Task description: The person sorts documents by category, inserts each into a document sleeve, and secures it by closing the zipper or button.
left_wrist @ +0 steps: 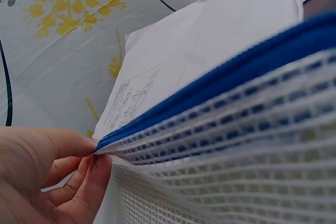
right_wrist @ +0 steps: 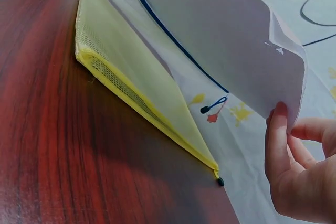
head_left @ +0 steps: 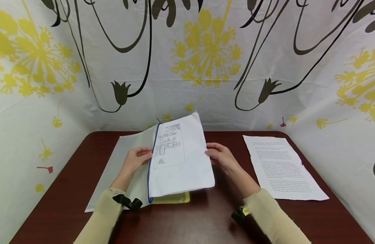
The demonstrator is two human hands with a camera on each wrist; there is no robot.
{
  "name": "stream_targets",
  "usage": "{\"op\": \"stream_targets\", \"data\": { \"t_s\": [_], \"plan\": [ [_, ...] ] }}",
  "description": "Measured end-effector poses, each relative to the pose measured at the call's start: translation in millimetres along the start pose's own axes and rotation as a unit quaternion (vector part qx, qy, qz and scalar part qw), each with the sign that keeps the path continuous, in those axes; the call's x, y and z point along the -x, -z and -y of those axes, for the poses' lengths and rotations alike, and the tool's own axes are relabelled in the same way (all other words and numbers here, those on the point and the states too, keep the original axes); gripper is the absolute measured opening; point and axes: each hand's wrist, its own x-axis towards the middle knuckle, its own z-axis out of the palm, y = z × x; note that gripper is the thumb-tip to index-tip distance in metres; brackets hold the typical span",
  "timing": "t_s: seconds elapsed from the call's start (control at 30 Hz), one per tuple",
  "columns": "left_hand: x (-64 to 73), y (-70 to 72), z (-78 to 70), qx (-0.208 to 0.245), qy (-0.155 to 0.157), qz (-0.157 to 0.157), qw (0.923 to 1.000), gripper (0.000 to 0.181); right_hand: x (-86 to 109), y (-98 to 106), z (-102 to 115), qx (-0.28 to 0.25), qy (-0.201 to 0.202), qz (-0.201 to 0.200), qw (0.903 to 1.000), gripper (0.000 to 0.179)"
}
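A stack of white papers (head_left: 181,162) with a line drawing is held raised and tilted over the table. My right hand (head_left: 221,156) pinches its right edge, thumb and fingers on either side in the right wrist view. The papers' left edge meets the blue zipper of a translucent mesh zip pouch (head_left: 114,176); whether it goes inside is hidden. My left hand (head_left: 135,162) pinches the pouch's blue-trimmed edge, seen closely in the left wrist view beside the white mesh (left_wrist: 210,182). Below the papers lies a yellow-trimmed mesh zip pouch (right_wrist: 142,82), mostly covered in the head view.
Printed text sheets (head_left: 277,169) lie on the right of the dark red wooden table (head_left: 190,223). A patterned white cloth (head_left: 181,67) hangs behind the table and along both sides. A blue zipper pull (right_wrist: 212,106) dangles from the upper pouch.
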Motion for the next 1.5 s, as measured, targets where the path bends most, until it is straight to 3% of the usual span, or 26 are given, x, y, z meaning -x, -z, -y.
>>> {"op": "stream_targets", "data": {
  "t_s": [0.87,1.5],
  "plan": [
    [0.0,-7.2,-1.0,0.019,-0.009,0.003,0.9998,0.028,3.0,-32.4,-0.4,-0.007,0.022,0.013,0.9997,0.041],
    [-0.4,-16.2,-6.7,0.024,-0.006,-0.002,0.9997,0.029,-1.0,-54.1,-12.5,-0.010,0.005,0.005,0.9999,0.038]
  ]
}}
